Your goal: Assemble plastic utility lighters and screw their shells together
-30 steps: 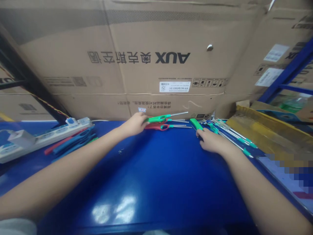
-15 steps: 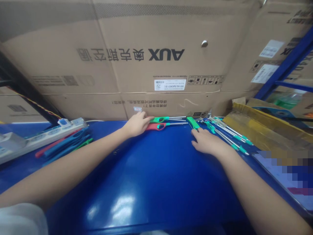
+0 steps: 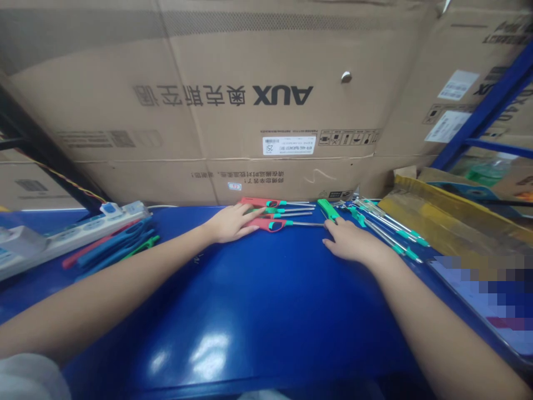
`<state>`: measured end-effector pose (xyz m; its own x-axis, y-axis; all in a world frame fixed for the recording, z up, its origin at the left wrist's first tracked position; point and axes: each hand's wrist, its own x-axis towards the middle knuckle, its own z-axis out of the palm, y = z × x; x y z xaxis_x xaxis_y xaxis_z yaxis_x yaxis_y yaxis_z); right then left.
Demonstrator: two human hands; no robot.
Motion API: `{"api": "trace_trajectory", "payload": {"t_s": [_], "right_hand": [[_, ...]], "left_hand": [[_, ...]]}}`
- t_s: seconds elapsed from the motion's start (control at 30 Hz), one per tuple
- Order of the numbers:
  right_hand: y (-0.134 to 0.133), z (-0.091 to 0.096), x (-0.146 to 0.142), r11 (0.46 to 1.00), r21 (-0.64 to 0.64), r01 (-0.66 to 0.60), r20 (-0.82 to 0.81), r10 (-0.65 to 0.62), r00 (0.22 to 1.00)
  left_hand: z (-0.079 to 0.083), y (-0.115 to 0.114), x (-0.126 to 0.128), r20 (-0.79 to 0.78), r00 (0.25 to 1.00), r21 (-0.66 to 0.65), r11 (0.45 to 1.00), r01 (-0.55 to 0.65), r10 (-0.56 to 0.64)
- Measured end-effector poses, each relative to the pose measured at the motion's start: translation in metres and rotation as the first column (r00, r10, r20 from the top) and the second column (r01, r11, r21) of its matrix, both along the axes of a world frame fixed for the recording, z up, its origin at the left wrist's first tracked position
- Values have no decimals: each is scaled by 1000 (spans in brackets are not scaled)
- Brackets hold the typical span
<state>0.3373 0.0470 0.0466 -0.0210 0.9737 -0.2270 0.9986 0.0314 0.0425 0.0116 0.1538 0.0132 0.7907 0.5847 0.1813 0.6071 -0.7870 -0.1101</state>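
Note:
Several long-necked gas lighters lie side by side at the back of the blue table, with metal tubes pointing right. My left hand (image 3: pixel 232 223) is over their handles, its thumb and fingers around the front red lighter (image 3: pixel 266 224). Behind that one are a green lighter (image 3: pixel 270 210), partly hidden by my fingers, and a rear red lighter (image 3: pixel 260 201). My right hand (image 3: pixel 347 239) has its fingers closed over the near end of a green-handled lighter (image 3: pixel 328 209); its thumb is apart from the fingers. Several more lighters (image 3: pixel 389 225) lie beside it, tubes toward me.
A large cardboard box (image 3: pixel 233 50) walls off the back. At left stand a white power strip (image 3: pixel 89 225) and a pile of blue, red and green handles (image 3: pixel 110 250). To the right are a carton with yellow tape (image 3: pixel 449 216) and a tablet-like device (image 3: pixel 470 300).
Under my left hand the lighters have spread apart, with the front red one shifted toward me and more tubes showing. My right hand has hardly moved.

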Motion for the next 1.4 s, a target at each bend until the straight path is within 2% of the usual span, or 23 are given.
{"api": "trace_trajectory", "payload": {"t_s": [0.17, 0.37, 0.63, 0.8, 1.0, 1.23, 1.4], "right_hand": [[2, -3, -2, 1000, 8, 6, 4, -6, 1000], [3, -4, -5, 998, 53, -26, 13, 25, 1000], [5, -9, -5, 996, 80, -27, 20, 25, 999], [5, -9, -5, 996, 88, -22, 34, 20, 999], [4, -9, -7, 994, 102, -44, 49, 39, 998], [5, -13, -4, 979, 177, -103, 61, 94, 994], [6, -17, -7, 943, 252, -219, 37, 216, 976]], "left_hand": [[-4, -2, 1, 31, 999, 41, 999, -28, 27], [-4, -9, 6, 28, 997, 46, 996, 74, -75], [2, -12, 0, 62, 995, 49, 996, 74, -76], [-4, -16, -1, 81, 996, 55, 998, 21, -25], [-10, -24, 9, 115, 990, 44, 995, -92, 87], [5, -46, 10, 167, 975, 6, 988, -152, 149], [25, -67, -22, 186, 944, -31, 962, -272, 273]]}}
